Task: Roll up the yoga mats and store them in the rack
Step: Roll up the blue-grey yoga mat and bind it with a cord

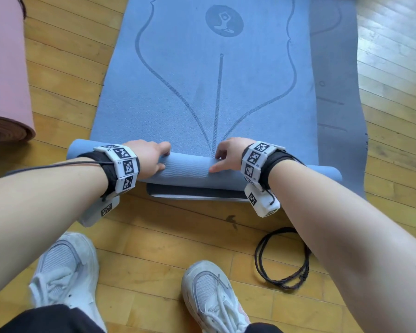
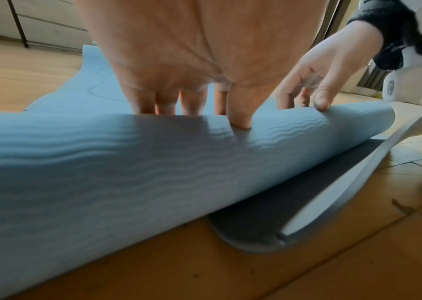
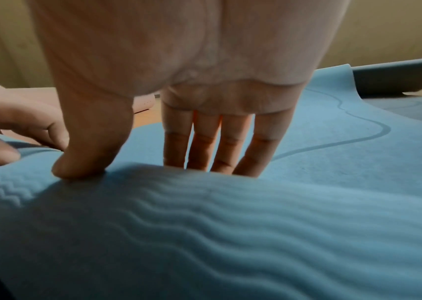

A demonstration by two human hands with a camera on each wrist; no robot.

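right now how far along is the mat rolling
Done: the pink rolled-up mat lies on the wooden floor, not yet racked. In hand: the left hand and right hand grip the first turn of the light blue patterned yoga mat, mostly still flat. Left: finishing this roll, the grey mat beneath, then racking.

blue mat (image 1: 197,92) — wavy-ribbed underside | pink mat (image 1: 5,68) | white shoes (image 1: 65,267)
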